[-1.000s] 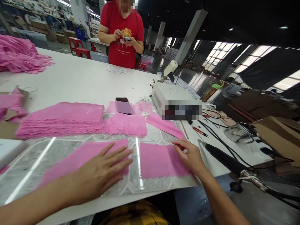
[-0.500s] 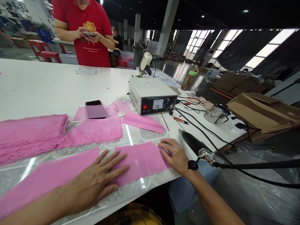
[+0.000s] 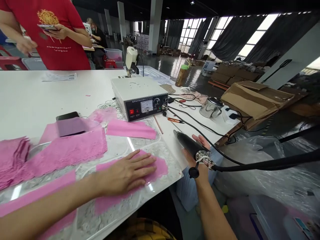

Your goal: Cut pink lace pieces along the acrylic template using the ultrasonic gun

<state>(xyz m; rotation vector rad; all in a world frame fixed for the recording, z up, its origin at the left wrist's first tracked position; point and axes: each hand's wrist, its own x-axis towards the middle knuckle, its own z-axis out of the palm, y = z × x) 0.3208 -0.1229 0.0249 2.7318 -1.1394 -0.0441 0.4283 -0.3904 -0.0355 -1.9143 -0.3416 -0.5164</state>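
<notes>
My left hand [image 3: 127, 173] lies flat, fingers stretched, on a pink fabric piece [image 3: 160, 166] with a cut, tapering right end. Under the fabric is a clear sheet over a grey patterned surface [image 3: 90, 216]. My right hand [image 3: 201, 170] is at the table's right edge, beneath and around a black handheld tool [image 3: 187, 143] with a metal tip and a cable. Its fingertips show apart on the tool's far side and its thumb on the near side; the tool hides the palm. Another pink piece [image 3: 67, 181] lies left under my forearm.
Behind stands a white control box [image 3: 142, 90] with a dial. Nearby are a dark phone [image 3: 70, 125] partly under sheer pink fabric, a pink strip [image 3: 131, 129], a fabric stack [image 3: 12, 156], orange-handled snips [image 3: 175, 120], a glass pot [image 3: 211, 108] and cables. Across the table, a person in red [image 3: 62, 43] holds a phone.
My right hand has left the fabric and moved right, under the black tool. My left hand has slid right along the fabric piece. The view has turned right.
</notes>
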